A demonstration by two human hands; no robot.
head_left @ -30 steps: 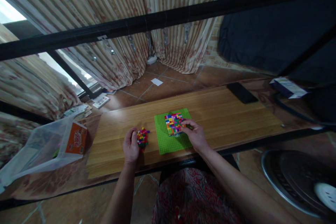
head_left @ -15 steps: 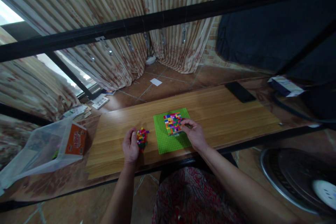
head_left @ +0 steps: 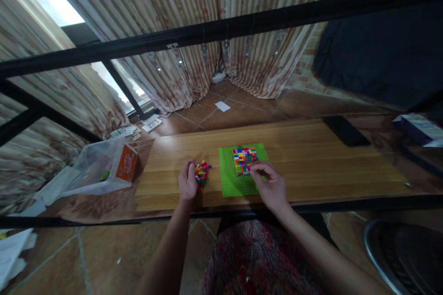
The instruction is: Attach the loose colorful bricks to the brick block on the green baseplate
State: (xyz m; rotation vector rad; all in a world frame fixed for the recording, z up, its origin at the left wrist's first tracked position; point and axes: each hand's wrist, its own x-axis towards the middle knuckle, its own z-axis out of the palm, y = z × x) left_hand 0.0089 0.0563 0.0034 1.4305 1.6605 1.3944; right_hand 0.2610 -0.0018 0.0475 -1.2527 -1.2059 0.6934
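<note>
A green studded baseplate (head_left: 228, 184) lies on the wooden board. On it sits a square block of multicoloured toy bricks (head_left: 244, 159). My right hand (head_left: 272, 184) is over the plate's right side, its thumb and forefinger pinched together at the block's lower right corner. Whatever is between those fingertips is too small to make out. To the left of the plate, my left hand (head_left: 188, 179) rests on its edge, fingers extended and slightly curved, beside a pile of small loose bricks (head_left: 201, 173).
A black phone (head_left: 346, 131) lies toward the board's right end. Past the left end of the wooden board (head_left: 162, 170) stands a clear plastic bin (head_left: 93, 166) with an orange label. A dark metal bar (head_left: 194, 33) crosses beyond the table, and a box (head_left: 420, 129) is at far right.
The whole view has shifted, so the board appears further right. My right fingertips have moved slightly down along the block's right side. My left hand stays by the loose bricks.
</note>
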